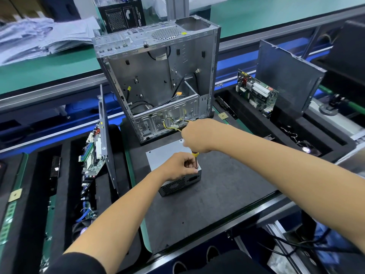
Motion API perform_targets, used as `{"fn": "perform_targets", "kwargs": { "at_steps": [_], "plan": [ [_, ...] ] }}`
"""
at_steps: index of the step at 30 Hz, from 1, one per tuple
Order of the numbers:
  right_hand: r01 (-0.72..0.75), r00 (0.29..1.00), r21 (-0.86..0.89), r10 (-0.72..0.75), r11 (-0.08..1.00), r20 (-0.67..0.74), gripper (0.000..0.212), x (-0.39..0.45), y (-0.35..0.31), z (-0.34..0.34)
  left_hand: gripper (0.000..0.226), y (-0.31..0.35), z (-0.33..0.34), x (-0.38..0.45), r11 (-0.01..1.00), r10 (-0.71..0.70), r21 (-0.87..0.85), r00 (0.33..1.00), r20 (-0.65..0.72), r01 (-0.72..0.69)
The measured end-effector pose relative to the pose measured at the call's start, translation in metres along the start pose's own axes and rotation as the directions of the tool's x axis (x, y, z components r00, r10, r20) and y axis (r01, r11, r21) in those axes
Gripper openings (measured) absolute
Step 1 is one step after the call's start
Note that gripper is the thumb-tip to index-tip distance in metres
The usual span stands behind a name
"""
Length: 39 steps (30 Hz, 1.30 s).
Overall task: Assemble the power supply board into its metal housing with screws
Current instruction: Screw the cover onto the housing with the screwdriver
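Screwdriving at near right corner of closed power supply housing [173, 155], frame centre.
Right hand [197, 135] grasping screwdriver [195, 158]; left hand [179, 167] pinching its shaft at the tip; other corner screws unverifiable.

Screwdriver [195, 157] tip, screw hidden behind left hand [180, 167]; handle inside right hand [197, 135].

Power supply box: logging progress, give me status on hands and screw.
Right hand grips screwdriver. Left hand pinches shaft at power supply box corner. Screw hidden. Nothing blocking.
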State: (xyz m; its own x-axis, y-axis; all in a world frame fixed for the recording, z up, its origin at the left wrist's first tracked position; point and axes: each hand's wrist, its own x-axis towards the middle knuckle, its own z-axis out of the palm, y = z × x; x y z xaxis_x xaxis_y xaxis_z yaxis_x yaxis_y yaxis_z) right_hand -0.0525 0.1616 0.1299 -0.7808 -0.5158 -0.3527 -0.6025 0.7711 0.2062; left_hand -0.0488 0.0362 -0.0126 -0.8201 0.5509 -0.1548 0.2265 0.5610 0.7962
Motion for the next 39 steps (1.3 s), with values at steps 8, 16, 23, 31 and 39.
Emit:
{"fn": "perform_targets", "kwargs": {
  "at_steps": [8, 16, 23, 31, 39],
  "plan": [
    [0.051, 0.995, 0.071, -0.044, 0.996, -0.086, 0.028, -0.002, 0.001, -0.001, 0.006, 0.002, -0.004, 0.002, 1.000, -0.025, 0.016, 0.999, 0.044, 0.024],
    [0.085, 0.995, 0.108, -0.090, 0.990, 0.038, 0.025, -0.004, 0.003, -0.001, 0.006, 0.007, -0.005, 0.001, 0.999, -0.031, 0.037, 0.998, 0.050, 0.029],
    [0.048, 0.990, 0.077, -0.037, 0.996, -0.135, 0.023, -0.001, -0.001, 0.000, 0.006, 0.008, -0.004, 0.000, 0.998, -0.051, 0.037, 0.997, 0.059, 0.048],
    [0.100, 0.995, 0.108, -0.099, 0.989, -0.019, 0.032, -0.004, 0.003, 0.004, 0.009, 0.010, -0.005, 0.001, 0.997, -0.047, 0.069, 0.997, 0.065, 0.042],
    [0.097, 0.978, 0.035, -0.089, 0.995, -0.189, 0.025, -0.003, 0.005, 0.003, 0.007, 0.011, -0.005, 0.002, 0.998, -0.040, 0.059, 0.996, 0.077, 0.035]
  ]
}}
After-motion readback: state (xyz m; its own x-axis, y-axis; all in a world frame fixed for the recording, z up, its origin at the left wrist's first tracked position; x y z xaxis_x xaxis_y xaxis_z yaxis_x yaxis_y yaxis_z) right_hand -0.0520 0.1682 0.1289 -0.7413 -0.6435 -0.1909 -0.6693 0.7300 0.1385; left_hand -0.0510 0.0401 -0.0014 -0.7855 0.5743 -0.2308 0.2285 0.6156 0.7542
